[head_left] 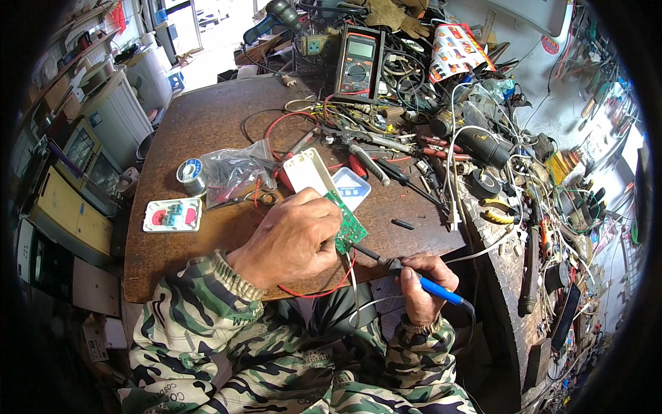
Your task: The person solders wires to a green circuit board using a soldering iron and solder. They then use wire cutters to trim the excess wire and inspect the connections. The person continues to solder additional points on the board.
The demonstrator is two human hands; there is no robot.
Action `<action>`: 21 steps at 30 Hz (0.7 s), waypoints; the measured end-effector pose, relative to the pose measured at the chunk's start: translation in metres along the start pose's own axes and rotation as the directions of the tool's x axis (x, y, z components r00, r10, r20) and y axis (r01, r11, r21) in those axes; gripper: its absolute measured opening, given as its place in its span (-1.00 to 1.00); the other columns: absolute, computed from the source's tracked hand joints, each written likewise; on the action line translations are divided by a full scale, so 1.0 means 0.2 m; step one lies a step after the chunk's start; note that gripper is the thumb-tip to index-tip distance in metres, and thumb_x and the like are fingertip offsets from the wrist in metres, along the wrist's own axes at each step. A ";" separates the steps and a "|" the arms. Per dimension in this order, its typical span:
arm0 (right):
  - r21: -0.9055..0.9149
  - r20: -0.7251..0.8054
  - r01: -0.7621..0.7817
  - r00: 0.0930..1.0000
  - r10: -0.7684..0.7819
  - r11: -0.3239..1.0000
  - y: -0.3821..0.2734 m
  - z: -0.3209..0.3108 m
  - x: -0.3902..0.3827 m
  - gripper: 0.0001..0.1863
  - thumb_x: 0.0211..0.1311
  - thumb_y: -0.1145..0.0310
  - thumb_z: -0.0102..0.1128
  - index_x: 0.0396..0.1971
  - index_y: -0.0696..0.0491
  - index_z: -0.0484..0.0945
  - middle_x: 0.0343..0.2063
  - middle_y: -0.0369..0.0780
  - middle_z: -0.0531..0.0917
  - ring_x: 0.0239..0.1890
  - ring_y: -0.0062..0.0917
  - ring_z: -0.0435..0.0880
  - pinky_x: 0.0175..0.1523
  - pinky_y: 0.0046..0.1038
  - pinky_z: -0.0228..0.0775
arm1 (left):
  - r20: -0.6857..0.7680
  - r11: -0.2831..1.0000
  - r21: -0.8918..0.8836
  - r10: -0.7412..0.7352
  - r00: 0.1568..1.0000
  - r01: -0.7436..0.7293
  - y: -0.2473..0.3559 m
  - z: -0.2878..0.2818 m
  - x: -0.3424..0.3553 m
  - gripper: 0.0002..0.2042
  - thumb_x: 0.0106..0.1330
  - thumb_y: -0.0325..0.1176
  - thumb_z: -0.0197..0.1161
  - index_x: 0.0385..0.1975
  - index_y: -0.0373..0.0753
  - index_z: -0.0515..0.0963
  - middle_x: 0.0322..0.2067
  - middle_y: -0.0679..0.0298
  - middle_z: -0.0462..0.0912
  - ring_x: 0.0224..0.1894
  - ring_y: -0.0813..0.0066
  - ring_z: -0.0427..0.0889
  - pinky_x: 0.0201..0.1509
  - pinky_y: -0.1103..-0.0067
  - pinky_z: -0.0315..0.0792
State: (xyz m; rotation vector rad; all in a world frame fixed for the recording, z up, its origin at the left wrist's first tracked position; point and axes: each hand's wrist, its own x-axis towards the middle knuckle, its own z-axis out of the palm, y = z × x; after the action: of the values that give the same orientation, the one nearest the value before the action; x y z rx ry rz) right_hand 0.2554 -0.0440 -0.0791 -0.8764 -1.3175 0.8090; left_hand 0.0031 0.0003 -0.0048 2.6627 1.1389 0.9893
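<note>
My left hand [289,234] is closed on the edge of a small green circuit board [352,229], holding it tilted above the table's near edge. A soldering iron [440,290] with a blue handle is gripped in my right hand [424,279]. Its dark shaft points left, and the tip reaches the board's lower part; whether it touches cannot be made out. A thin red wire [331,293] loops below the board, and a pale cable hangs down beside it. Behind my left hand lie a cream plastic housing [308,170] and a white lid with a blue label [350,188].
On the brown table [200,117] are a solder spool [190,175], a clear plastic bag [238,169] and a white tray with blue terminal blocks [172,215]. A multimeter [359,62] stands at the back. Tangled cables, pliers and a tape roll [486,183] crowd the right side.
</note>
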 end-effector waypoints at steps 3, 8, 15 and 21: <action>0.173 -0.115 0.032 0.993 -0.012 0.984 0.02 0.05 0.00 -0.86 0.21 0.50 0.31 -0.29 0.26 0.60 -0.41 -0.14 0.68 -0.46 -0.60 0.63 -0.31 -0.54 0.49 | 0.003 1.000 -0.002 0.000 1.000 0.000 0.00 0.00 0.00 -0.90 -0.06 -0.53 0.35 -0.57 -0.33 0.54 -0.29 0.18 0.69 -0.18 0.18 0.62 -0.12 0.38 0.55; 0.259 -0.255 -0.015 0.963 0.084 0.966 0.06 0.06 -0.02 -0.73 0.32 0.37 0.31 -0.16 0.27 0.55 -0.39 -0.12 0.68 -0.45 -0.53 0.65 -0.26 -0.52 0.51 | -0.013 1.000 -0.012 0.005 1.000 -0.005 0.00 0.00 0.00 -0.90 -0.05 -0.53 0.35 -0.56 -0.33 0.54 -0.29 0.18 0.69 -0.18 0.18 0.62 -0.12 0.38 0.55; 0.203 -0.295 0.011 0.954 0.051 0.979 0.05 0.10 -0.01 -0.73 0.37 0.35 0.27 -0.14 0.26 0.52 -0.40 -0.12 0.66 -0.46 -0.51 0.61 -0.24 -0.50 0.49 | -0.008 1.000 -0.006 0.003 1.000 -0.003 0.00 0.00 0.00 -0.90 -0.03 -0.53 0.36 -0.55 -0.33 0.55 -0.29 0.18 0.70 -0.19 0.17 0.63 -0.12 0.38 0.55; 0.237 -0.288 0.008 0.956 0.063 0.971 0.05 0.09 -0.01 -0.73 0.34 0.40 0.31 -0.12 0.29 0.55 -0.37 -0.10 0.70 -0.40 -0.53 0.69 -0.21 -0.50 0.54 | -0.005 1.000 -0.003 0.012 1.000 -0.012 0.00 -0.01 0.00 -0.90 -0.03 -0.53 0.36 -0.55 -0.33 0.55 -0.30 0.17 0.70 -0.20 0.17 0.63 -0.11 0.37 0.55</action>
State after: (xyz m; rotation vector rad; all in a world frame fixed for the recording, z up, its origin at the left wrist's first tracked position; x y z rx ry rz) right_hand 0.2374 -0.0397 -0.0883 -0.7913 -0.9283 0.8040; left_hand 0.0028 0.0000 -0.0036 2.6694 1.1232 0.9994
